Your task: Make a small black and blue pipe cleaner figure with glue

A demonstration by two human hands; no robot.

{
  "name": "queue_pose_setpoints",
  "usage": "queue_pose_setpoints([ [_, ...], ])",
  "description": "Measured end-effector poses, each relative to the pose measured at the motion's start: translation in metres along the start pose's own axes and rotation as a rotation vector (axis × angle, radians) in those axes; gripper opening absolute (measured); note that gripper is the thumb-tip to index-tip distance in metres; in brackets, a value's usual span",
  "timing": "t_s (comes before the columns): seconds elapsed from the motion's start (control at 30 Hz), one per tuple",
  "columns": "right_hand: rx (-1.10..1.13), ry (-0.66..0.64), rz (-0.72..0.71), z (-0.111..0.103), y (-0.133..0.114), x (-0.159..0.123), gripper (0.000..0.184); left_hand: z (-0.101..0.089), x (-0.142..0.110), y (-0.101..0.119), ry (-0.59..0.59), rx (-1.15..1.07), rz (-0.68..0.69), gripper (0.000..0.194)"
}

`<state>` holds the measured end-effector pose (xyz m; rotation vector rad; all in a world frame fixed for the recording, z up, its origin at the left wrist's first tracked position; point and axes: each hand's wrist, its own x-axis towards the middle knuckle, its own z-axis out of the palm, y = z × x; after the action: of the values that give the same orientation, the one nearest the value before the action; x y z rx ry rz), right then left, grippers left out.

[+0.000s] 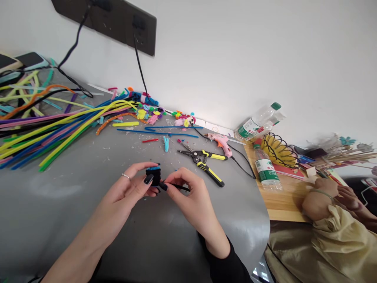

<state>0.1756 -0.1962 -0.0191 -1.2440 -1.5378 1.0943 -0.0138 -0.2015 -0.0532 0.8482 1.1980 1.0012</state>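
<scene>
Between the thumb and fingers of my left hand (129, 184) sits a small black fuzzy coil (153, 177) with a blue top, which looks like wound pipe cleaner. My right hand (188, 196) pinches a black pipe cleaner (180, 187) close to the coil's right side; my fingers hide whether the two are joined. Beyond my right hand lie yellow-and-black wire strippers (203, 161) with their handles apart. A short folded light-blue pipe cleaner piece (166, 144) and a red piece (150, 140) lie ahead of my hands.
A bundle of coloured pipe cleaners (73, 125) spreads at left. Small fuzzy figures (153, 114) and a corded pink glue gun (220, 143) lie near the wall. Water bottles (267, 171) and a yellow basket (278, 149) stand on the wooden table at right, beside another person's hands (324, 192).
</scene>
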Motion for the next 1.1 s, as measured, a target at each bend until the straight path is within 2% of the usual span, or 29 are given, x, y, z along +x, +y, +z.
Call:
queue_pose_setpoints([
  [0.13,-0.029,0.003,-0.021,0.001,-0.001,0.000,0.007,0.001,0.001,0.001,-0.030,-0.031,-0.003,0.066],
  [0.27,-0.110,0.001,-0.085,0.003,-0.002,-0.001,0.009,0.005,0.003,0.004,0.019,-0.032,-0.011,0.069],
  [0.33,-0.211,0.010,-0.146,-0.004,-0.001,0.000,0.006,0.006,0.003,0.005,0.044,-0.041,-0.003,0.069],
  [0.4,-0.364,0.060,-0.203,-0.022,0.001,0.003,0.009,0.004,0.004,0.006,0.070,-0.042,0.005,0.069],
  [0.47,-0.547,0.124,-0.213,-0.049,0.006,0.007,0.024,-0.001,0.005,0.006,0.104,-0.033,0.018,0.069],
  [0.5,-0.641,0.111,-0.201,-0.065,0.010,0.010,0.036,-0.004,0.006,0.006,0.122,-0.030,0.029,0.069],
  [0.6,-0.894,-0.055,-0.049,-0.110,0.020,0.020,0.075,-0.012,0.008,0.005,0.172,-0.037,0.073,0.063],
  [0.7,-1.112,-0.254,0.102,-0.135,0.022,0.033,0.076,-0.016,0.010,0.005,0.198,-0.064,0.110,0.059],
  [0.77,-1.241,-0.340,0.086,-0.139,0.020,0.042,0.071,-0.017,0.011,0.006,0.199,-0.094,0.117,0.058],
  [0.87,-1.373,-0.403,0.004,-0.131,0.015,0.054,0.069,-0.016,0.011,0.008,0.177,-0.161,0.109,0.055],
  [1.0,-1.458,-0.338,-0.017,-0.117,0.015,0.062,0.054,-0.012,0.010,0.011,0.183,-0.281,0.097,0.048],
  [1.1,-1.483,-0.270,-0.029,-0.116,0.014,0.056,0.040,-0.008,0.009,0.014,0.210,-0.349,0.092,0.044],
])
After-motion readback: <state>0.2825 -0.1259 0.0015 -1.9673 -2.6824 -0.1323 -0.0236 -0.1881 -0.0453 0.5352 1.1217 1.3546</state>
